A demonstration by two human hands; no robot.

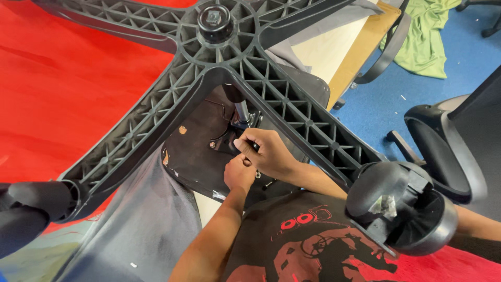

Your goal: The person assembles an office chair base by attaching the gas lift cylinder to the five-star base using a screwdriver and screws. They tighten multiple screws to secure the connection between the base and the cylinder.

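Note:
An office chair lies upside down, its black five-arm base (215, 23) close to the camera. The metal gas column (241, 109) runs down to the mechanism on the black seat underside (195, 151). My right hand (267, 152) reaches between two base arms, with its fingers pinched on a black part of the mechanism at the foot of the column. My left hand (239, 176) sits right below it, touching it, fingers curled against the seat plate. What the left hand holds is hidden. A small silver bolt (258, 175) shows between the hands.
A black caster (402, 206) hangs over my right forearm and another caster (26, 209) is at the left edge. A red cloth (62, 78) and a grey cloth (141, 224) cover the work surface. A second black chair (449, 151) and a green cloth (428, 36) are on the blue floor (376, 104).

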